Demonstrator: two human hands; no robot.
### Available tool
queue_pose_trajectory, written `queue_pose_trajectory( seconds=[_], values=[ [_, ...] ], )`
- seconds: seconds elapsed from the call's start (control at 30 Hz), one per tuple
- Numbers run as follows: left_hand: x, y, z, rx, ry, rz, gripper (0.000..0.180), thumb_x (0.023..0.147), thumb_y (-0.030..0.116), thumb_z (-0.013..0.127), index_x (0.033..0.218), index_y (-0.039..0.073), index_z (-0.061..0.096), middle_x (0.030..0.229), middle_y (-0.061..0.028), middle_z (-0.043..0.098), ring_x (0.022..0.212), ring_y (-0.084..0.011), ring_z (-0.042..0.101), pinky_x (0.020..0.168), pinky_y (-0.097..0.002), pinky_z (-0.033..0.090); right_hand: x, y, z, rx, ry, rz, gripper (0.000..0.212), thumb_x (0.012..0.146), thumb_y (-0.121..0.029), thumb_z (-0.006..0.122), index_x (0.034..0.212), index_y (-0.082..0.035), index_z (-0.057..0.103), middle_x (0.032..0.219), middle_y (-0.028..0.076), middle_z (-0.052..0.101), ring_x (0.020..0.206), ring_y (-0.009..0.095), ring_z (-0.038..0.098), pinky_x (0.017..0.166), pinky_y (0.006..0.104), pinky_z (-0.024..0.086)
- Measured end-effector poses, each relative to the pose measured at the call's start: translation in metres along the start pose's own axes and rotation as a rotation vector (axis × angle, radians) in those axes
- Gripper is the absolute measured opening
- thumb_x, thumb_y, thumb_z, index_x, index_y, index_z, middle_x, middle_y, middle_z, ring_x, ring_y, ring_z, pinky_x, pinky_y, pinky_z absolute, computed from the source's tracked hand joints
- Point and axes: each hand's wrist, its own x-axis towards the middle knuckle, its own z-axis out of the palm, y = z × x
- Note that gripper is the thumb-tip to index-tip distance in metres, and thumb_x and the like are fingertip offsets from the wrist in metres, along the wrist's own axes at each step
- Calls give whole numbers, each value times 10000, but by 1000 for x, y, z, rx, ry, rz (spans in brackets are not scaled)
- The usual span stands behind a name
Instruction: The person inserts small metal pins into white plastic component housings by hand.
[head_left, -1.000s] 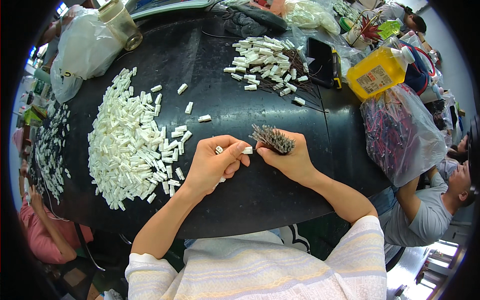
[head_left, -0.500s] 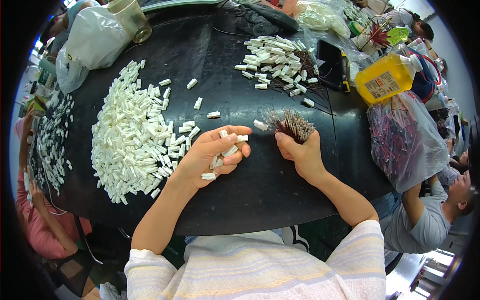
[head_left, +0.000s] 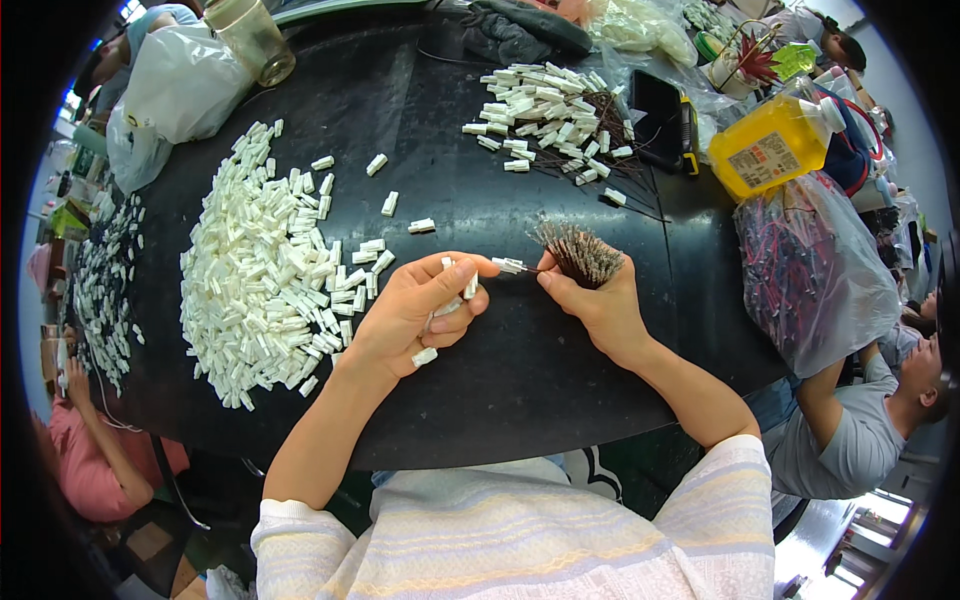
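Note:
My left hand point(head_left: 420, 310) is closed round several small white plastic connector housings. Between its fingertips and my right hand, a white housing point(head_left: 508, 265) meets the tip of a thin dark wire. How far the wire sits inside is too small to tell. My right hand point(head_left: 612, 312) grips a thick bundle of dark wires point(head_left: 585, 256) with metal terminals fanned at their ends. To the left of my left hand spreads a large heap of loose white housings point(head_left: 260, 290). Beyond my hands lies a pile of housings with dark wires attached point(head_left: 555, 110).
At the right stand a bottle of yellow liquid point(head_left: 770, 150) and a clear bag of wires point(head_left: 815, 270). A black device with yellow edging point(head_left: 660, 120) lies beside the wired pile. A white plastic bag point(head_left: 185, 85) and a jar point(head_left: 250, 40) are at the far left. Other people sit around the black table point(head_left: 480, 410).
The white housing that stuck out by the wire bundle is gone from there. My left fingertips now meet a wire end with a housing, and my right thumb has shifted slightly left.

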Motion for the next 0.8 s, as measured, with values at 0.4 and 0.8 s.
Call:
queue_pose_trajectory(
  seconds=[0.4, 0.8],
  values=[
    [-1, 0, -2, 57, -11, 33, 272, 884, 105, 486, 1122, -26, 506, 725, -45, 516, 428, 2, 279, 348, -131, 200, -1, -6, 0, -80, -4, 46, 67, 751, -35, 623, 796, -14, 577, 680, -47, 530, 624, 5, 453, 547, 168, 370],
    [1, -4, -3, 6, -21, -8, 225, 887, 124, 500, 1032, -35, 567, 714, -55, 547, 433, -6, 311, 350, -135, 224, -3, -1, 0, -110, -54, 8, 77, 742, -33, 630, 792, -13, 574, 684, -38, 539, 628, 11, 464, 548, 173, 388]
  ],
)
